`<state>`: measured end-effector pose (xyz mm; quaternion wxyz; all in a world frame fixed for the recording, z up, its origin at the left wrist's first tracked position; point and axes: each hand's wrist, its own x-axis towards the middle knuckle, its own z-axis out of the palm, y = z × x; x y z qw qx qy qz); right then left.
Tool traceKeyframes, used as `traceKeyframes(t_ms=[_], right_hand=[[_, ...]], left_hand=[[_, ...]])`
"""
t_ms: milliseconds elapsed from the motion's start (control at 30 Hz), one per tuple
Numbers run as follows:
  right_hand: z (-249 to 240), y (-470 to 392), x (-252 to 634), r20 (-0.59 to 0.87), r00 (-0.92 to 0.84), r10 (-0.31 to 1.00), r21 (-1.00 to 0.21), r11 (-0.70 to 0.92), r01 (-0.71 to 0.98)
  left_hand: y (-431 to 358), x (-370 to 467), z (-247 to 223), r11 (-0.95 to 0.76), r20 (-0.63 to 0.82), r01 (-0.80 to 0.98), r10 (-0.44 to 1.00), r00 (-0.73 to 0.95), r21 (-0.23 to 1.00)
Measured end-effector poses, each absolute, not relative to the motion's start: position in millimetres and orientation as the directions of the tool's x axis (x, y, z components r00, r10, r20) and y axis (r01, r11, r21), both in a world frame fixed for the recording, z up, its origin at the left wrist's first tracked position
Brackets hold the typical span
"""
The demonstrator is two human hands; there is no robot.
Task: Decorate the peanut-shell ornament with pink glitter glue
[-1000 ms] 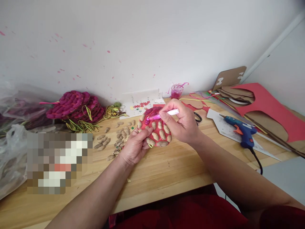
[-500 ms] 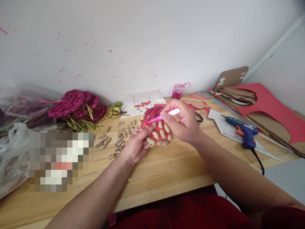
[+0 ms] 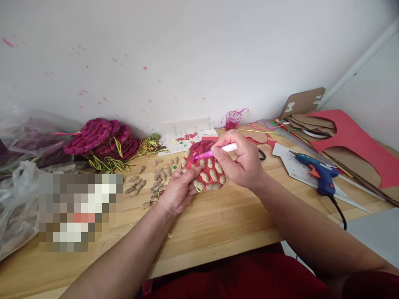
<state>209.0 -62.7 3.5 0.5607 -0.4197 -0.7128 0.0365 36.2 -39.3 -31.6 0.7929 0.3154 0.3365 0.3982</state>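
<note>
My left hand [image 3: 180,189] grips the lower left edge of a round red disc [image 3: 213,179] covered with peanuts, its thumb lying on the front. Peanuts near the disc's top are coated in magenta; the lower ones are plain. Between the thumb and fingers of my right hand [image 3: 238,160] is a brush [image 3: 229,147] with a white handle and a pink front part. Its tip touches the disc at the edge of the magenta area. Loose peanuts [image 3: 134,187] lie on the table left of my left hand.
Magenta discs [image 3: 96,135] with yellow-green cords are stacked at the left, beside plastic bags [image 3: 20,199]. A cup of pink liquid [image 3: 232,119] stands by the wall. At right lie a blue glue gun [image 3: 324,178], red sheet [image 3: 349,137] and cardboard pieces.
The brush tip and my right hand have shifted very slightly to the right over the disc. Both hands keep their hold.
</note>
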Motion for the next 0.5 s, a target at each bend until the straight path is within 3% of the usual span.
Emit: traceKeyframes(t_ms=[500], right_hand=[[3.6, -60.9, 210.1, 0.716, -0.005, 0.699, -0.601, 0.619, 0.505]], left_hand=[[-37.9, 34.2, -35.1, 0.493, -0.279, -0.427, 0.837, 0.471, 0.759]])
